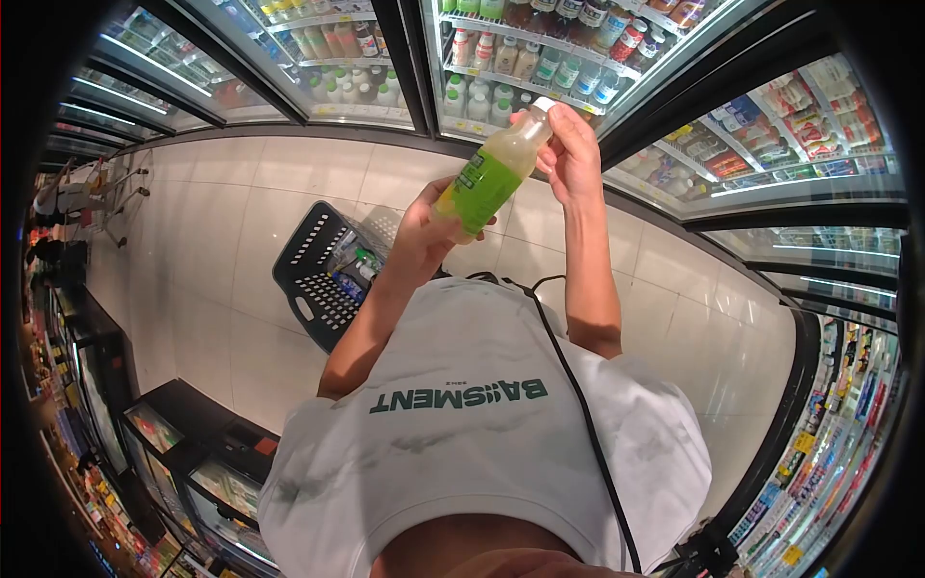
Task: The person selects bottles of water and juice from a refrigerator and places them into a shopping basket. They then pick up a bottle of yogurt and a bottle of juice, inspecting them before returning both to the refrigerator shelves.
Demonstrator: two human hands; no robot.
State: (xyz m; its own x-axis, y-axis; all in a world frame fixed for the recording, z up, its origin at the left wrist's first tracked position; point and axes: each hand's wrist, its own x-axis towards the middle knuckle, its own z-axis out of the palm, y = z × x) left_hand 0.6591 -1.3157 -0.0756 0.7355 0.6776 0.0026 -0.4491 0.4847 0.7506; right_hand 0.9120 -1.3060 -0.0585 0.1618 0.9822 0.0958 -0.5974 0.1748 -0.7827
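A green bottle (491,169) is held tilted in front of the glass-doored coolers (540,58), above a black basket (323,275) standing on the tiled floor (222,222). The left hand (419,236) is clamped around its base; the right hand (570,154) is pinched at the white cap. A slackened lower grip would likely let the bottle slip toward the basket or floor.

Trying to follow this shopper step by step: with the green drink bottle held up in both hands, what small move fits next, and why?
Probably lower the clear plastic bottle of green drink toward the black plastic shopping basket on the floor. The left hand grips its base, the right hand its white cap, and the basket below already holds items with room showing.
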